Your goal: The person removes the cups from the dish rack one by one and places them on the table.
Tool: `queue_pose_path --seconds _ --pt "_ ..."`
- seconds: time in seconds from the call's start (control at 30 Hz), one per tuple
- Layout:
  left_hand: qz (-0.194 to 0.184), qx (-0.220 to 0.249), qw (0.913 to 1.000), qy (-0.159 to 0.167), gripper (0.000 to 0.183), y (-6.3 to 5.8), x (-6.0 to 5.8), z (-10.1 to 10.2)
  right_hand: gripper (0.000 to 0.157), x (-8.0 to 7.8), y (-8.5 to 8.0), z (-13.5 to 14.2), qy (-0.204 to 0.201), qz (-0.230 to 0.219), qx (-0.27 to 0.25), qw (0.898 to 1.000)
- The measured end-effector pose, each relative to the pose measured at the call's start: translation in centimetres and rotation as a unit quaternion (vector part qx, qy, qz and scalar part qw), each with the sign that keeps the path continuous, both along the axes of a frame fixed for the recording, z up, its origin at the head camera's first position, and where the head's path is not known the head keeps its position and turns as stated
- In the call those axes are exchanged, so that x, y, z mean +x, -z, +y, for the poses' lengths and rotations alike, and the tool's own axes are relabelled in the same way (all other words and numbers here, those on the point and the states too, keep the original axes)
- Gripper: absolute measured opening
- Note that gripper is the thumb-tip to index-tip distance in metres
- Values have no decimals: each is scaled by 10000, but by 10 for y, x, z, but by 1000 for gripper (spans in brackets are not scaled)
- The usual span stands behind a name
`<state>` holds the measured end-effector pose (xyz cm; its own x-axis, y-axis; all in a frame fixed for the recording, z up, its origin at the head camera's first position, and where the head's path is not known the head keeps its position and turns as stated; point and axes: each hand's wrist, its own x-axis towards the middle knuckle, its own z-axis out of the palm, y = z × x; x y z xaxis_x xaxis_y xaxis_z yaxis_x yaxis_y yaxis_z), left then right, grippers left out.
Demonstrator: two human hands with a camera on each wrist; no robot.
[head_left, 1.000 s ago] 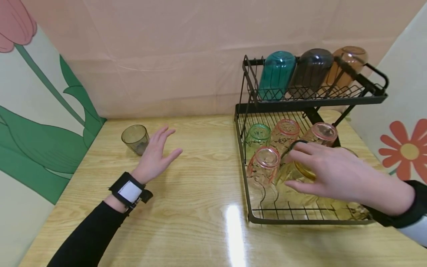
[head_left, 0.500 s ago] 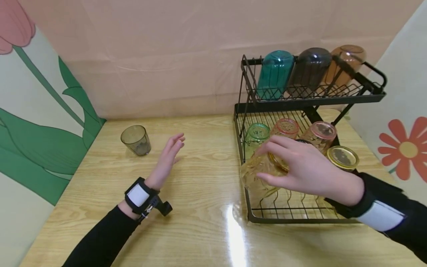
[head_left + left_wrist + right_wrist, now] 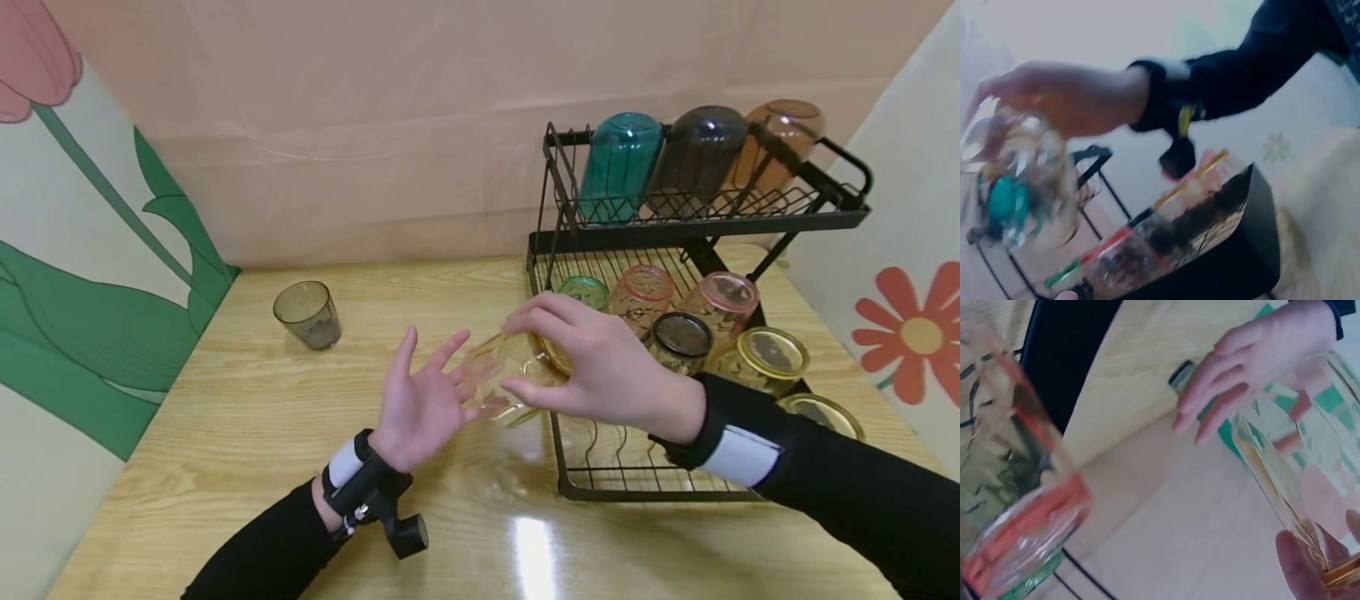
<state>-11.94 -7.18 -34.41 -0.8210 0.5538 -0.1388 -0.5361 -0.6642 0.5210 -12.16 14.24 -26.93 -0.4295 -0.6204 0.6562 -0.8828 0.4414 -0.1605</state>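
My right hand (image 3: 600, 362) grips a clear yellow drinking glass (image 3: 498, 380) near its base, just past the left side of the black rack. The glass is tilted, its other end toward my left hand (image 3: 423, 408). That hand has its palm turned up and fingers spread, and some fingertips show through the glass. Whether they touch it, I cannot tell. In the right wrist view the left hand (image 3: 1254, 369) lies beside the glass (image 3: 1310, 450) with loosely extended fingers. The left wrist view is blurred, with the glass (image 3: 1029, 181) hanging from the right hand (image 3: 1066, 94).
A two-tier black wire rack (image 3: 660, 497) holds upturned glasses: teal (image 3: 621, 167), dark grey (image 3: 699, 158) and orange (image 3: 783, 137) above, several pink, green, yellow and dark-rimmed ones below. A smoky brown glass (image 3: 307, 315) stands upright on the wooden table (image 3: 225, 467), back left.
My right hand has lifted the yellow glass out of the rack and carried it left. My left hand has moved right, away from the brown glass, and turned palm up.
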Motion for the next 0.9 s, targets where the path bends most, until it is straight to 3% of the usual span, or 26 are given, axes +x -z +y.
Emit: queue_pose_path --seconds 0.27,0.47,0.5,0.57,0.6,0.67,0.7,0.73,0.8,0.83,0.9 --pt "291 -76 9986 430 75 -12 15 13 42 -1 9 -18 -272 328 -139 9990" --pt "357 -620 9967 372 56 -18 21 19 42 1 16 -25 -378 527 19 9979" --pt "448 -634 9963 372 53 -12 18 20 42 1 16 -26 -363 536 55 9979" --pt "417 -752 9958 306 50 -12 18 21 44 1 17 -27 -348 555 102 9978" --pt "507 -711 9958 288 50 -2 14 21 44 2 17 -27 -324 540 145 9979" --pt "493 -762 9956 236 51 0 13 21 46 2 16 -27 -290 511 236 9980" --pt "599 -733 9953 225 51 6 9 21 48 2 16 -27 -287 464 310 9980" --pt "493 -906 9946 144 50 1 11 21 50 1 15 -26 -287 400 395 9980" --pt "523 -1073 9928 79 51 2 9 20 56 1 15 -24 -302 202 603 9975" --pt "428 -1232 9915 24 50 -7 12 19 60 1 15 -22 -321 81 709 9969" --pt "437 -1482 9880 -22 51 -4 8 16 68 1 15 -19 -343 -182 927 9949"
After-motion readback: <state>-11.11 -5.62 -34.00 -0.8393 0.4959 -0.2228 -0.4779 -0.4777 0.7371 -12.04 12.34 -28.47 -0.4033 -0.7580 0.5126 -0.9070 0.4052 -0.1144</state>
